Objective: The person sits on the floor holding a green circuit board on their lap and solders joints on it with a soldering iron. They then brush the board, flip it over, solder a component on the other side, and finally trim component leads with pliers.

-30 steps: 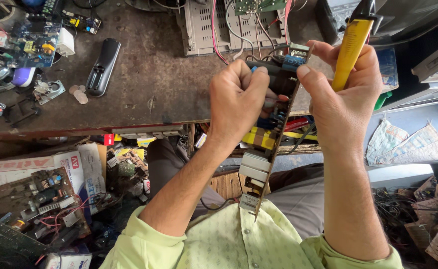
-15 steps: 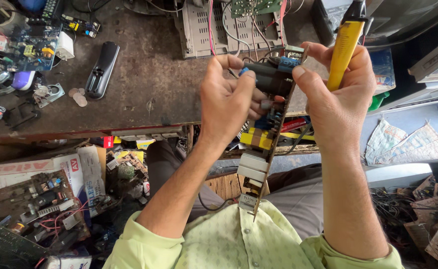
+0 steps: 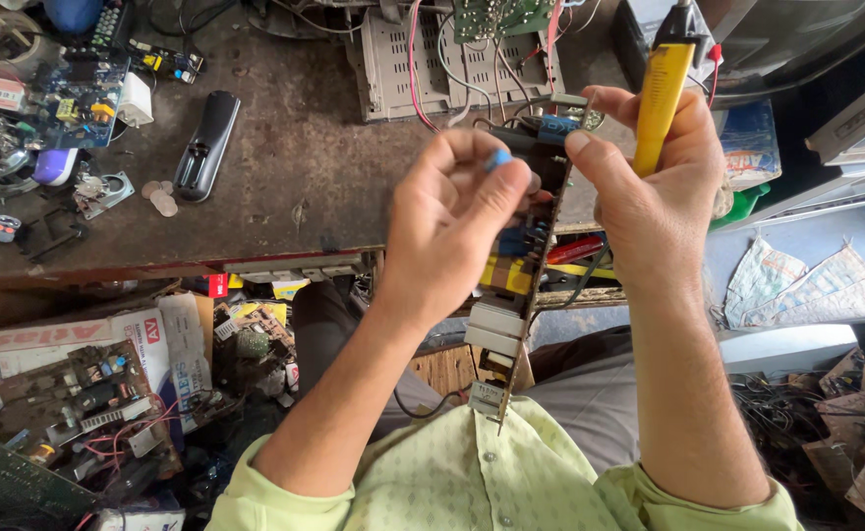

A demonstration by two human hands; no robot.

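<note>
Left hand [image 3: 452, 231] up over the bench edge, thumb and forefinger pinched shut on a small blue part [image 3: 496, 159], right against the upper end of the board [image 3: 521, 295]. The board stands edge-on between both hands, its lower end down by the shirt [image 3: 472, 482]. Right hand [image 3: 639, 197] has fingers curled on the board's top end, and the yellow tool [image 3: 661, 103] sticks up from that same fist. On the bench [image 3: 305, 167], a remote [image 3: 206, 146] lies well off to the left.
</note>
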